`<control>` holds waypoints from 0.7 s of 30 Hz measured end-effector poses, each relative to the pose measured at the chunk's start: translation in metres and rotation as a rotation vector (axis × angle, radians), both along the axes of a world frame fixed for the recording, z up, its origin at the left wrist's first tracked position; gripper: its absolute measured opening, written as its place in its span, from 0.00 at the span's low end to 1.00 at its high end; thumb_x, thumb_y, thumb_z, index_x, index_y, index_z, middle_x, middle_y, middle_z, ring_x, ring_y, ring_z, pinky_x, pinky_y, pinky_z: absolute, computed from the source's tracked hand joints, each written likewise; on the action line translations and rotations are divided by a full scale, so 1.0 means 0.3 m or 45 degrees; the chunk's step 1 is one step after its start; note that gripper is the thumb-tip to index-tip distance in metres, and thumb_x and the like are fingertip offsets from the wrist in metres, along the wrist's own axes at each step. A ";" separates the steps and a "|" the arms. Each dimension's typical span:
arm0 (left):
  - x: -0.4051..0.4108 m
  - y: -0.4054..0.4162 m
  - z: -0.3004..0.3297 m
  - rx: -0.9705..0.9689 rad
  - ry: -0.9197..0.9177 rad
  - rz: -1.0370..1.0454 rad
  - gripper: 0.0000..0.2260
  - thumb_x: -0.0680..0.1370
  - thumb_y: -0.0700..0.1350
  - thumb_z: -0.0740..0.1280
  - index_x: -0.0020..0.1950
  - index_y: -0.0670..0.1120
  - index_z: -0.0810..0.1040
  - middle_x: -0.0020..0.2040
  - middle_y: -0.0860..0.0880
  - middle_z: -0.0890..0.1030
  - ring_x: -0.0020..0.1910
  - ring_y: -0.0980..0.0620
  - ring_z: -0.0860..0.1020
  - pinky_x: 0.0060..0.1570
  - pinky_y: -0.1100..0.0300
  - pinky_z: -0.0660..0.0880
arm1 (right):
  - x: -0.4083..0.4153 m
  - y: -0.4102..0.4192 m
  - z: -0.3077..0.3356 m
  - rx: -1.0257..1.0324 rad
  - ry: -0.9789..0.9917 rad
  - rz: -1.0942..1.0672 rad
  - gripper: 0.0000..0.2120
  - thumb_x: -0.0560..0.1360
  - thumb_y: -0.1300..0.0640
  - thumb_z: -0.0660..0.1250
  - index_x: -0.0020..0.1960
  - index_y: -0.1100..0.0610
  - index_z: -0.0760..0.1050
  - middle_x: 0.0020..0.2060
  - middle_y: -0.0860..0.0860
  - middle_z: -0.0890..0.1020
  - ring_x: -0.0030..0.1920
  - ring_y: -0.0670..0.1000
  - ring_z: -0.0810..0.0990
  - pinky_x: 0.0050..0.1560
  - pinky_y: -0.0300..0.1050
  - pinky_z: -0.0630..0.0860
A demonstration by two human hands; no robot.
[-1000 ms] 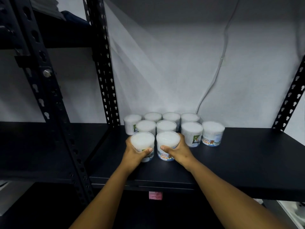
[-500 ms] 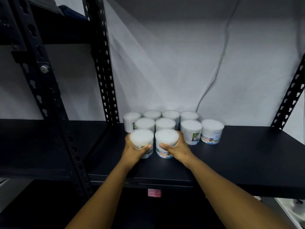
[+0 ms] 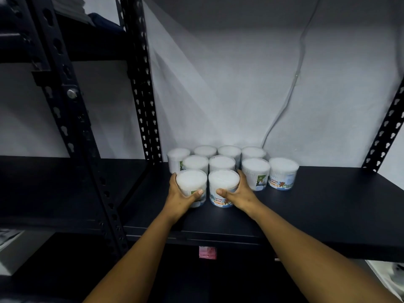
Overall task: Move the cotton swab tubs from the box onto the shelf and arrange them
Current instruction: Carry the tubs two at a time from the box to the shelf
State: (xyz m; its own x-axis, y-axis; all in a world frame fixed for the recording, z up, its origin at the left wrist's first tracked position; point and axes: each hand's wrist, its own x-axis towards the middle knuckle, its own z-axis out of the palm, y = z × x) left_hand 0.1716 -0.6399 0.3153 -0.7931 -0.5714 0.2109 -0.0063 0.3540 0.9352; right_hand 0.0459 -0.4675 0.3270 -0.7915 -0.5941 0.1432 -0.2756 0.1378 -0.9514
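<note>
Several round clear tubs of white cotton swabs stand in rows on the black shelf (image 3: 317,206) near its back left corner. My left hand (image 3: 180,197) wraps the front left tub (image 3: 191,181). My right hand (image 3: 241,194) wraps the front right tub (image 3: 223,182), whose label reads "cotton buds". Both front tubs rest upright on the shelf, side by side and touching. Right of them stand two more tubs (image 3: 255,171) (image 3: 283,171). The box is out of view.
Black perforated shelf posts rise at the left (image 3: 142,84), front left (image 3: 65,106) and right (image 3: 389,127). A grey cable (image 3: 290,88) hangs down the white back wall. A pink tag (image 3: 207,252) sits on the shelf's front edge. Another black shelf (image 3: 54,189) lies to the left.
Both hands have kept their grip on the two front tubs, which barely shifted; only the view moved slightly.
</note>
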 end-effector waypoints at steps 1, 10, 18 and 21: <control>0.011 0.004 0.002 -0.048 -0.014 0.018 0.51 0.58 0.65 0.72 0.75 0.52 0.51 0.67 0.54 0.61 0.67 0.53 0.65 0.66 0.57 0.66 | 0.002 0.005 -0.001 0.020 0.023 -0.007 0.46 0.66 0.52 0.78 0.74 0.52 0.53 0.65 0.47 0.68 0.65 0.45 0.66 0.64 0.41 0.66; 0.090 0.029 0.031 -0.683 -0.338 0.220 0.42 0.75 0.64 0.62 0.78 0.44 0.47 0.79 0.44 0.49 0.77 0.46 0.48 0.76 0.49 0.49 | 0.050 0.066 0.010 0.479 0.622 -0.184 0.49 0.68 0.34 0.68 0.76 0.57 0.51 0.75 0.54 0.59 0.75 0.54 0.57 0.73 0.54 0.60; 0.167 0.093 0.087 -1.067 -0.609 0.242 0.38 0.77 0.66 0.52 0.78 0.44 0.47 0.79 0.45 0.45 0.78 0.47 0.43 0.75 0.50 0.43 | 0.137 0.129 0.051 0.826 0.932 -0.183 0.41 0.75 0.36 0.59 0.77 0.57 0.48 0.77 0.56 0.50 0.77 0.56 0.49 0.76 0.56 0.51; 0.190 0.125 0.108 -1.129 -0.674 0.214 0.37 0.78 0.66 0.51 0.78 0.44 0.48 0.79 0.45 0.45 0.77 0.48 0.42 0.75 0.49 0.42 | 0.169 0.152 0.072 0.883 0.922 -0.170 0.40 0.76 0.36 0.57 0.78 0.57 0.45 0.78 0.55 0.47 0.77 0.55 0.46 0.76 0.55 0.48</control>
State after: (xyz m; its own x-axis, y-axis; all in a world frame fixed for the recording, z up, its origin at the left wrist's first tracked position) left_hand 0.2285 -0.6025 0.3476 -0.8312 -0.4927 0.2575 -0.4516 0.8686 0.2040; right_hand 0.0966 -0.4218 0.3486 -0.7170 -0.6416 0.2724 -0.6969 0.6686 -0.2595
